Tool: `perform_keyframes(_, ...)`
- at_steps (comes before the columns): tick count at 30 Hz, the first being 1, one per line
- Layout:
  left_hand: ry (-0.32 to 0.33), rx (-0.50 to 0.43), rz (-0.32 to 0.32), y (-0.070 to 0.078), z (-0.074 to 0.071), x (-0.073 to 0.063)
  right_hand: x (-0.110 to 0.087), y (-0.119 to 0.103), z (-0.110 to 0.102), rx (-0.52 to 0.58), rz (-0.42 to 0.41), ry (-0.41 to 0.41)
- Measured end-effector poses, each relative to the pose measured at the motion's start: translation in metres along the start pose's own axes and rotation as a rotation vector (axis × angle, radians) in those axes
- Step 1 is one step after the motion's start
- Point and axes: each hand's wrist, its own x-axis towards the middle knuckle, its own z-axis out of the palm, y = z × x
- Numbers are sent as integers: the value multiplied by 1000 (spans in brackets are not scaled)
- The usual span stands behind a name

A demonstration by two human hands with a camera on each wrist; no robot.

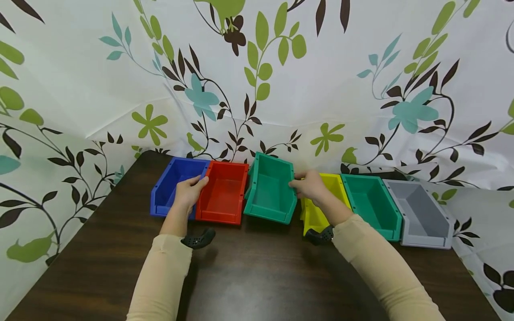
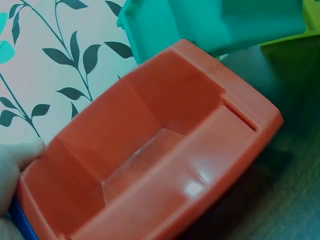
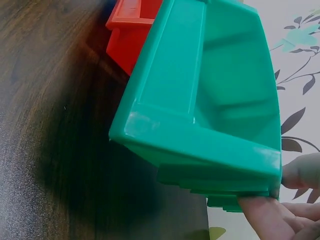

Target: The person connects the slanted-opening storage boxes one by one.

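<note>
My left hand point(image 1: 188, 192) grips the left wall of a red plastic storage bin point(image 1: 222, 192), thumb over its rim. In the left wrist view the red bin's inside is bare. With the right hand point(image 1: 314, 186) I pinch the right side wall of a green storage bin point(image 1: 273, 185), which sits turned and tilted beside the red one. The right wrist view shows the thumb and fingers point(image 3: 267, 212) at this wall's edge, and the green bin's stepped underside above the tabletop. A blue bin point(image 1: 172, 185) stands against the red bin's left side, partly behind my left hand.
Right of the held green bin stand a yellow bin point(image 1: 315, 218), partly covered by my right arm, a second green bin point(image 1: 371, 203) and a grey bin point(image 1: 421, 214). All line the back of the dark wooden table point(image 1: 261, 276), before a leaf-patterned curtain point(image 1: 281, 116).
</note>
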Motion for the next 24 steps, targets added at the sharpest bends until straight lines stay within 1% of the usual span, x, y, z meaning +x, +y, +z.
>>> perform_keyframes(7,64,-48,139,-6,3,1,0,0,0,17,6,-5)
perform_keyframes(9,73,-52,159,-8,4,2,0,-1,0,18,7,-6)
perform_keyframes(11,79,-52,164,-8,4,3,0,-2,0,21,14,-4)
perform_keyframes(16,80,-51,152,-8,5,3,-1,-3,1,32,33,6)
perform_keyframes(24,77,-61,131,-8,5,2,-2,-2,3,51,18,11)
